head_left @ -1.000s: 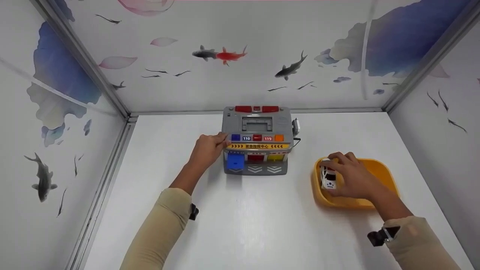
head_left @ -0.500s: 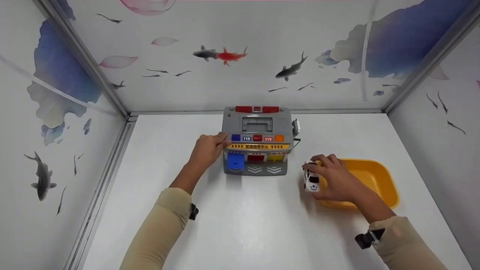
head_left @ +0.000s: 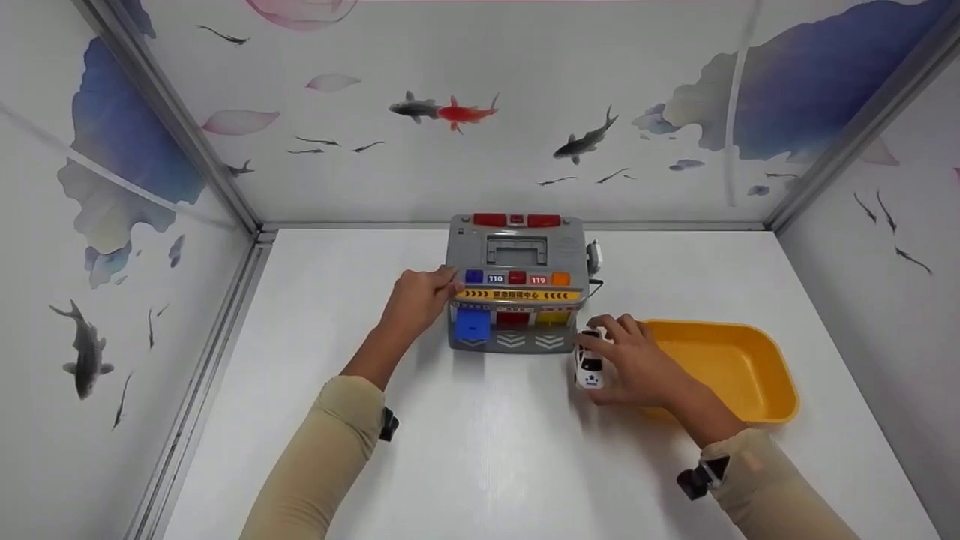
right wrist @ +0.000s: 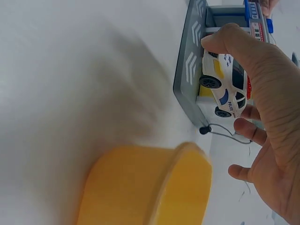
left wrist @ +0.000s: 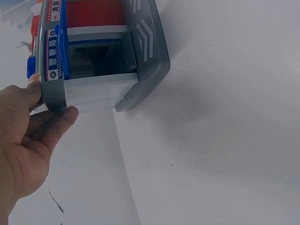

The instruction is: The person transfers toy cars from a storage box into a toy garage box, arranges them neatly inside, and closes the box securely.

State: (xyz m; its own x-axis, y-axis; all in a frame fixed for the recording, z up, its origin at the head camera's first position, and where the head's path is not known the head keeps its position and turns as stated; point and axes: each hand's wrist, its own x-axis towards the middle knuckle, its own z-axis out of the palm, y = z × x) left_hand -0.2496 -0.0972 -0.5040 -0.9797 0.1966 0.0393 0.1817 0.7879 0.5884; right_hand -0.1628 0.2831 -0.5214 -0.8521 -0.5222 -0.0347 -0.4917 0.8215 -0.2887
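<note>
A grey toy garage (head_left: 466, 247) with 110 and 119 buttons stands against the back wall. My left hand (head_left: 416, 300) grips its left front roof edge, thumb on top and fingers below. The blue door (head_left: 472, 325) is swung up, and the left wrist view shows the hollow bay (left wrist: 93, 56) behind it. Beside them, the red door (head_left: 513, 318) and yellow door (head_left: 553, 318) are down. My right hand (head_left: 641, 364) pinches a white toy police car (head_left: 591, 369) between thumb and fingers at the garage's front right corner. In the right wrist view the car (right wrist: 226, 86) overlaps the garage ramp (right wrist: 190, 70).
A yellow plastic basin (head_left: 784, 390) sits on the white table (head_left: 480, 465) under and right of my right forearm. A small white part (head_left: 595, 256) and a thin black cord (head_left: 596, 285) stick out from the garage's right side. White printed walls (head_left: 517, 172) enclose the table.
My right hand has carried the police car out of the yellow basin and leftward to the garage's front right corner. The left hand has kept its hold on the roof edge.
</note>
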